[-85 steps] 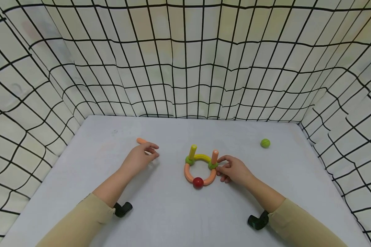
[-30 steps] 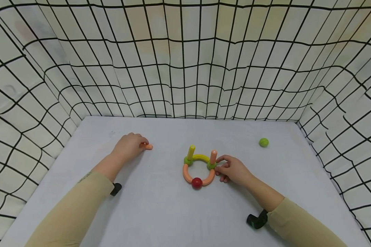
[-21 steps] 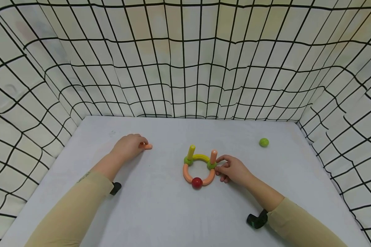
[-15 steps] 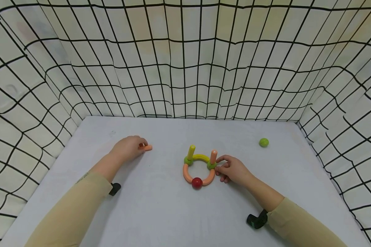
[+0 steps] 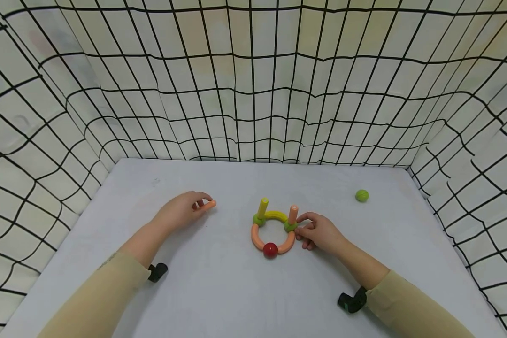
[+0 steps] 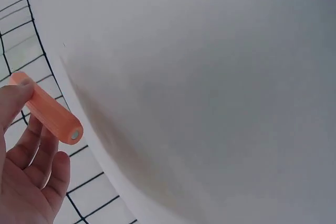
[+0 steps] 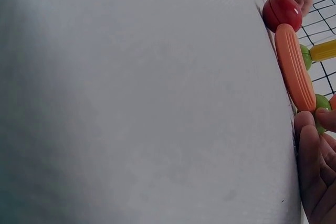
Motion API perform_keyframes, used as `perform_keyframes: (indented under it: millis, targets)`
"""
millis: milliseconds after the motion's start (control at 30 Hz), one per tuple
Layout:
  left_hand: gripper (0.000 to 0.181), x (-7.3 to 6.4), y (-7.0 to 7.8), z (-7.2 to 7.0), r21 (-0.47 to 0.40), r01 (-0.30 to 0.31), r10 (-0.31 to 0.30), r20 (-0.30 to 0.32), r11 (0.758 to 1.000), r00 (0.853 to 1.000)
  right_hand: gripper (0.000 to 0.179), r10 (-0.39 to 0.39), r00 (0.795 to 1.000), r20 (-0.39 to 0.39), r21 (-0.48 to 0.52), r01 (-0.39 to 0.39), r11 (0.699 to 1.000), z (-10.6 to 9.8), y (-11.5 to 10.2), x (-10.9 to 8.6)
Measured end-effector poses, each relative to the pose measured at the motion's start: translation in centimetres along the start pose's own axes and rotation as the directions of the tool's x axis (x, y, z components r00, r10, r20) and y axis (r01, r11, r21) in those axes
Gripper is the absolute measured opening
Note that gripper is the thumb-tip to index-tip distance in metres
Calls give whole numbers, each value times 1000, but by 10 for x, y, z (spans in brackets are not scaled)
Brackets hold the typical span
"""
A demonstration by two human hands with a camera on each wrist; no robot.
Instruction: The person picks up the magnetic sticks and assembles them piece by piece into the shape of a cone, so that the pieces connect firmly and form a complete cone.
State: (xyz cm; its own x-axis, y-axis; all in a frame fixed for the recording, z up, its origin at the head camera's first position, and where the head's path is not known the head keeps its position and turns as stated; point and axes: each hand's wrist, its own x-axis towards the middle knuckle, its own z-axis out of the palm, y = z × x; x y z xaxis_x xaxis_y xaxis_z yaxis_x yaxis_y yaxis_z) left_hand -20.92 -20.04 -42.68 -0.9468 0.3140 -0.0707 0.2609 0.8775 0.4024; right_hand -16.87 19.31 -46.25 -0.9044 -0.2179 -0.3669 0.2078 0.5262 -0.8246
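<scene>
My left hand (image 5: 179, 211) pinches an orange magnetic stick (image 5: 210, 205) between thumb and fingers. In the left wrist view the stick (image 6: 52, 112) points outward, a small metal disc showing at its end. At the table's middle lies a ring of curved orange bars (image 5: 257, 238) and a yellow curved bar (image 5: 276, 215), joined by a red ball (image 5: 270, 250) and two green balls. A yellow stick (image 5: 263, 206) stands on the left green ball (image 5: 258, 219), an orange stick (image 5: 293, 214) on the right one. My right hand (image 5: 323, 233) grips that right green ball (image 5: 290, 226) with its fingertips.
A loose green ball (image 5: 362, 195) lies at the back right of the white table (image 5: 236, 300). Black netting (image 5: 253, 94) rises over white walls at the back and sides. Each wrist carries a black camera (image 5: 352, 301).
My left hand reached back to the lying orange stick, took hold of it, and has now moved slightly right and towards me with it. The right hand has stayed at the ring.
</scene>
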Motion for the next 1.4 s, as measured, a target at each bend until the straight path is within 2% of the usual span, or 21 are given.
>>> perform_keyframes:
  millis: [233, 367, 600, 733, 1033, 1167, 1400]
  targets:
    - [38, -15, 18, 6, -66, 2, -7, -74, 998, 997, 33, -12, 1000, -6, -2, 12, 1000, 0, 1, -1]
    - [35, -25, 28, 9, -132, 2, -14, -94, 991, 996, 32, -18, 1000, -5, 0, 18, 1000, -1, 0, 0]
    - [31, -40, 52, 10, -221, -60, 38, -106, 973, 994, 33, -26, 1000, 1, 8, 26, 1000, -4, -4, -2]
    - [33, -43, 67, 13, -263, -98, 72, -105, 960, 992, 34, -20, 1000, -2, 7, 20, 1000, -4, -3, -3]
    - [35, -48, 101, 25, -336, -130, 104, -96, 933, 990, 33, -17, 1000, 2, 15, 17, 1000, -1, -1, -2]
    - [37, -46, 109, 30, -360, -153, 125, -99, 920, 987, 33, -15, 1000, 3, 18, 15, 1000, -1, 0, -1]
    - [40, -43, 119, 39, -401, -138, 106, -102, 906, 989, 35, -25, 999, 20, 35, 24, 999, -1, 1, 0]
